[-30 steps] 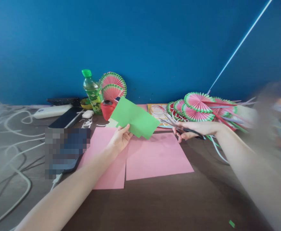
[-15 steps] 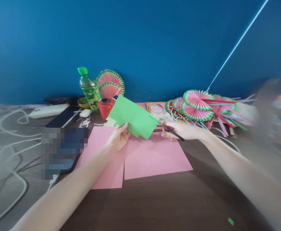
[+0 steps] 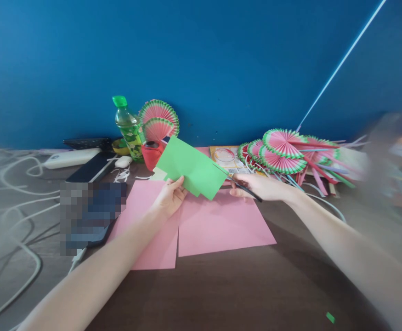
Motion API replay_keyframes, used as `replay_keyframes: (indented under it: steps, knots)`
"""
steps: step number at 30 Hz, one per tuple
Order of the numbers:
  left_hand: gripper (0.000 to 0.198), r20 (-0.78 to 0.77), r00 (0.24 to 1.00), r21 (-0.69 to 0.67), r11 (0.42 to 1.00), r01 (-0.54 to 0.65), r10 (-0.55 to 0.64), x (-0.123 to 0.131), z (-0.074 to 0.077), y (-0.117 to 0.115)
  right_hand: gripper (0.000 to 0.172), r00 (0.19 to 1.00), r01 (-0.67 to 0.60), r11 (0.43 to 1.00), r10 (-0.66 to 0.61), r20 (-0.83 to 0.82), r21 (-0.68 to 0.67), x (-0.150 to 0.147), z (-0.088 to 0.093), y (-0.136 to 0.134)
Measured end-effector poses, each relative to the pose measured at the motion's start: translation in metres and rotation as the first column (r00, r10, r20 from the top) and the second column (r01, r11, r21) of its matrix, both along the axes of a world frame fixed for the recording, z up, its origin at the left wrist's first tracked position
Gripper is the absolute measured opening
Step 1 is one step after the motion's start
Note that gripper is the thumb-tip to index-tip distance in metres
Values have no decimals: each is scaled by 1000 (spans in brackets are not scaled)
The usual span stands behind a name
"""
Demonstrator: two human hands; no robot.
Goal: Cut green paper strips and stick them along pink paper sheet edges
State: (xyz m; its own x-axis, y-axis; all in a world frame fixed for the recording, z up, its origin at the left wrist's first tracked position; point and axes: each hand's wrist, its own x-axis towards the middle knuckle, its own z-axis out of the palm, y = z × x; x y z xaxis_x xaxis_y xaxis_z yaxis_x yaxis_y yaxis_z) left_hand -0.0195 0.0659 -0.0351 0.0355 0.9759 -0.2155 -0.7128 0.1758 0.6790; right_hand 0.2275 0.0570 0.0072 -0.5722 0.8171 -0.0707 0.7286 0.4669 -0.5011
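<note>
Pinched between thumb and fingers of my left hand (image 3: 171,196) is green paper (image 3: 191,166), held tilted above the table; staggered lower edges suggest more than one sheet. My right hand (image 3: 256,186) grips a pair of scissors (image 3: 247,191) with dark handles. Their blades reach over the right end of the green paper, along its upper right edge. Below lie two pink sheets, the left pink sheet (image 3: 152,250) partly under my left forearm and the right pink sheet (image 3: 226,227) beneath the green paper. A pale sheet corner (image 3: 159,174) shows behind the green paper.
Pink-and-green folded paper fans (image 3: 283,149) are heaped at the back right; others (image 3: 158,119) lean on the blue wall beside a green-capped bottle (image 3: 130,131) and a red container (image 3: 152,154). A phone (image 3: 95,218), power bank (image 3: 71,158) and cables crowd the left. A green scrap (image 3: 330,317) lies front right.
The scissors have shifted very slightly left along the green paper's right end, with the blades farther over it. My left hand keeps its hold, and the view has moved a little.
</note>
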Motion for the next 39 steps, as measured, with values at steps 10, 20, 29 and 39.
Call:
replay_keyframes:
  steps: [10,20,29,39]
  knots:
    - [23,10,1000,26,1000,14,-14,0,-1,0,37,994,37,988,-51,-94,-151,-1,1,-2]
    - [25,9,1000,10,1000,-1,1,0,-1,0,39,983,82,970,-117,-140,-231,-6,5,-5]
    - [22,0,1000,15,1000,-6,6,1,0,-1,35,966,91,948,-159,-205,-305,1,-5,1]
    - [22,-23,1000,36,999,14,-13,0,-3,1,39,965,123,944,-187,-186,-307,-2,4,-3]
